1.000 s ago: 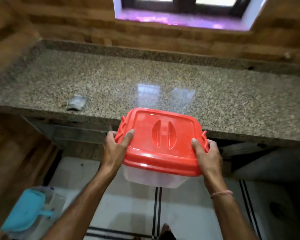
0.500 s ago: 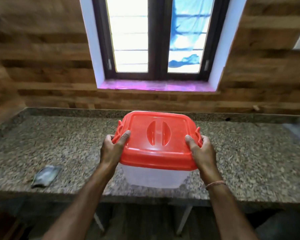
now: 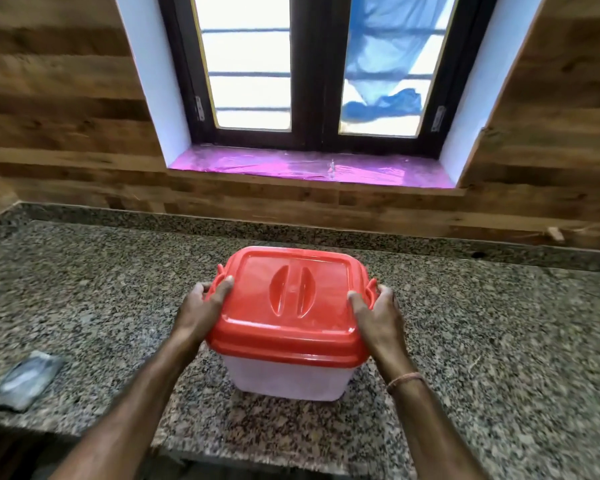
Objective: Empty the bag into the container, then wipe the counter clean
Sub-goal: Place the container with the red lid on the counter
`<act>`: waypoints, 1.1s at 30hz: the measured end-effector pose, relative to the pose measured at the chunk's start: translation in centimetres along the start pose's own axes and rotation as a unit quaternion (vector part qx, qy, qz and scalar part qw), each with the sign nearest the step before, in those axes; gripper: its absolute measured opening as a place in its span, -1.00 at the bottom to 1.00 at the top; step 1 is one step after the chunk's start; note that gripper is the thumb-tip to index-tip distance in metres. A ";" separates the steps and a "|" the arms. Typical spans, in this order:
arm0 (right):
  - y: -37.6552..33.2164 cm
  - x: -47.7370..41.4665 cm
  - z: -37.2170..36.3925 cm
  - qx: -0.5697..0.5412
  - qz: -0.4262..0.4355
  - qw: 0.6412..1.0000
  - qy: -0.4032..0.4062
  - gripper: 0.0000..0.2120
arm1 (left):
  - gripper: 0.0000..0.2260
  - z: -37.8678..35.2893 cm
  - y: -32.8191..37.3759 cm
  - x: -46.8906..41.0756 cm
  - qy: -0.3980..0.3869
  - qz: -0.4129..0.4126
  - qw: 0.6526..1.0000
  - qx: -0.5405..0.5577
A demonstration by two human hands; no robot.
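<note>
Both hands are on the container (image 3: 290, 374) now, and it sits near the front of the granite counter (image 3: 499, 341), red lid (image 3: 288, 306) on. The left hand (image 3: 201, 308) grips the lid's left edge, thumb on top, fingers curled round the side clip; the right hand (image 3: 378, 311) mirrors it on the right edge. The bag (image 3: 23, 379) lies well apart at the far left, close to the counter's front edge (flat and blurred, contents impossible to read). The step in hand looks like settling the container and getting the lid off. Best to make sure the base sits flat, pop both clips evenly, lift the lid straight up and park it clear of the pouring side.
</note>
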State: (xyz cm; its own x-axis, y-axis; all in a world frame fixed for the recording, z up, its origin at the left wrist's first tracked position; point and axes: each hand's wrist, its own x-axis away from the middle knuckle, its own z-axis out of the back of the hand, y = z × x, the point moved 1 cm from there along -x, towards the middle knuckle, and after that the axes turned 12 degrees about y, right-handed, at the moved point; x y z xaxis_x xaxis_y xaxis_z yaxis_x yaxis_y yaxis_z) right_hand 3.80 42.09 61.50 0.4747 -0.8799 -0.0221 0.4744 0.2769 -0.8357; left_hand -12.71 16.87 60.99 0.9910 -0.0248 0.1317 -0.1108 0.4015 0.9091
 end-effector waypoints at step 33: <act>1.6 0.1 0.1 -0.104 -0.095 0.985 0.100 -0.52 | -0.58 -1.0 0.0 -1.4 -0.088 0.040 0.984 0.147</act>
State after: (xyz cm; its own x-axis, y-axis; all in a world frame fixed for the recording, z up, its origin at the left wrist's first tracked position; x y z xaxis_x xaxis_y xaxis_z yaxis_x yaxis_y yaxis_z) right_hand 4.72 42.45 60.20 0.2262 -0.9725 0.0554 0.3681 0.0327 -0.9292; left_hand -14.07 17.80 60.41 0.9529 -0.1723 0.2498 -0.2300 0.1269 0.9649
